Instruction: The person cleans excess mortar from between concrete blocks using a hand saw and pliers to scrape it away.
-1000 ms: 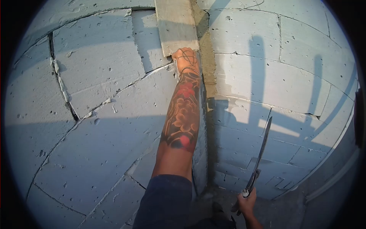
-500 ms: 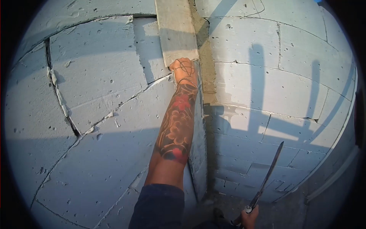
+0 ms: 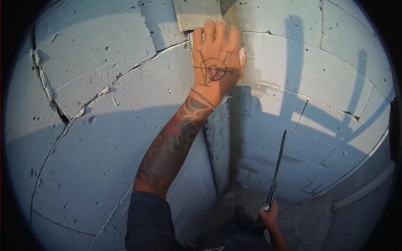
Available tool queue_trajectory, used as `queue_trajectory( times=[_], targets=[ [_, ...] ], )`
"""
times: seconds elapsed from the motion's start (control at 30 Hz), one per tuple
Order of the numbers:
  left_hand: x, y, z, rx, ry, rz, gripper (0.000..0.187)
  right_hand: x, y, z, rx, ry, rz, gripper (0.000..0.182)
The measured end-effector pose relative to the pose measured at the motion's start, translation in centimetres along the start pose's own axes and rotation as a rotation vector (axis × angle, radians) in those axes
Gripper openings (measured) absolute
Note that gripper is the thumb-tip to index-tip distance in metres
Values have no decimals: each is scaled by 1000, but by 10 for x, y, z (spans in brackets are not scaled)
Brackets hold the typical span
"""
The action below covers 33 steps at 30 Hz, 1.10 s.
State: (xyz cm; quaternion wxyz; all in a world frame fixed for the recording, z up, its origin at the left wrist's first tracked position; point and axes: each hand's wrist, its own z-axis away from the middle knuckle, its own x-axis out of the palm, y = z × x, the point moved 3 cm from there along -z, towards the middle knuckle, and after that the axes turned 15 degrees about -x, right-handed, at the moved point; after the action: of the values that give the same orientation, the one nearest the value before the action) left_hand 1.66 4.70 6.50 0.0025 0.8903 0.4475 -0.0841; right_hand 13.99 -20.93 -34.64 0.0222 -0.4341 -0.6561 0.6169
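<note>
My left hand (image 3: 217, 62), back toward me, lies with its fingers stretched upward over the top part of a long narrow board (image 3: 218, 142) in the wall corner. Its fingertips are just below and beside the lower end of another pale board (image 3: 197, 14). Lines are drawn on the back of the hand, and a chain bracelet circles the wrist. Low at the right, my right hand (image 3: 269, 213) is closed round the handle of a long thin dark blade (image 3: 278, 169), which points upward and stands apart from the wall.
A wall of pale blocks (image 3: 113, 138) with rough joints fills the left. Another block wall (image 3: 289, 62) meets it at the corner and carries shadows. Below is a grey floor (image 3: 310, 226), with a dark shoe (image 3: 242, 214) near the corner.
My left hand has opened from a closed grip at the upper board's lower end and now lies flat. The view has shifted, and the blade stands more upright.
</note>
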Motion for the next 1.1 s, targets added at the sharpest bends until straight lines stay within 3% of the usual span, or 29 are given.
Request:
queue_trajectory(
  times=[0.03,0.13,0.2,0.23,0.27,0.33,0.43,0.47,0.5,0.57,0.6,0.67,0.73,0.83,0.9,0.97,1.03,1.07,1.1],
  targets=[
    [-26,11,27,-46,1,182,35,0,-2,-4,-22,-55,-7,31],
    [-53,9,165,-464,-545,606,35,10,-2,-19,-140,-160,-39,33],
    [-58,13,295,-1004,-1014,785,41,34,14,-31,-196,-193,-30,34],
    [-69,22,367,-1141,-1183,713,52,49,16,-34,-232,-212,-15,36],
    [-89,38,432,-1162,-1402,629,64,56,2,-39,-220,-250,-89,42],
    [-127,71,465,-1136,-1492,659,64,87,-2,-36,-222,-314,-213,45],
    [-142,79,480,-1413,-1497,465,66,125,-22,-17,-209,-434,-348,53],
    [-148,77,477,-1412,-1415,269,59,135,-32,-7,-210,-512,-366,57],
    [-160,76,480,-1432,-1421,255,59,140,-39,7,-199,-533,-369,57],
    [-180,62,490,-1673,-1386,335,50,156,-48,29,-155,-693,-350,64],
    [-191,58,489,-1629,-1190,381,42,162,-50,37,-155,-695,-354,64],
    [-217,51,511,-1596,-1155,332,39,178,-54,60,-214,-851,-417,69],
    [-223,34,519,-1496,-1053,224,31,195,-50,70,-227,-852,-401,70],
    [-219,3,534,-1551,-1150,215,29,224,-21,86,-144,-868,-458,69],
    [-217,-13,527,-1589,-1194,222,27,216,-39,68,-35,-958,-310,66],
    [-219,-25,523,-1593,-1275,153,30,223,-20,71,-89,-840,-312,62],
    [-247,-28,562,-1556,-1231,155,33,210,-19,61,118,-851,-253,53],
    [-254,-32,574,-1530,-1187,136,35,213,-8,60,118,-834,-246,53],
    [-254,-34,567,-1522,-1194,154,35,215,14,63,253,-688,-261,49]
  ],
)
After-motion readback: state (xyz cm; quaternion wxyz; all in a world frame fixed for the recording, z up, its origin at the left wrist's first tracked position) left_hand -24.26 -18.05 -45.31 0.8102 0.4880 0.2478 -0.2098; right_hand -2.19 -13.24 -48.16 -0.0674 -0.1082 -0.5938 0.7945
